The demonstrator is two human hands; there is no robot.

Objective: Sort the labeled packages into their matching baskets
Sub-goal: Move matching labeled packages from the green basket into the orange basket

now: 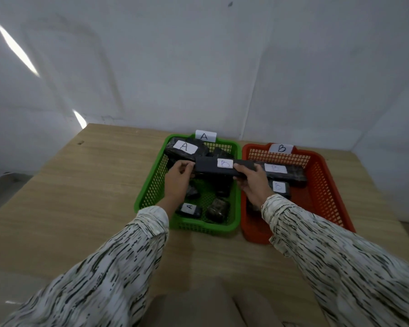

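A long black package labelled B (213, 167) hangs over the green basket (151, 187), held at both ends. My left hand (178, 179) grips its left end and my right hand (252, 182) grips its right end. The green basket carries an A tag (205, 136) and holds a large package labelled A (184, 148), a small A package (189, 210) and other dark packages. The red basket (328, 185), tagged B (281, 148), holds a long B package (283, 172) and a small B package (280, 187).
Both baskets stand side by side at the back of a wooden table (92, 197) against a white wall. Bare tabletop lies to the left and in front of the baskets. My patterned sleeves cover the near part of the table.
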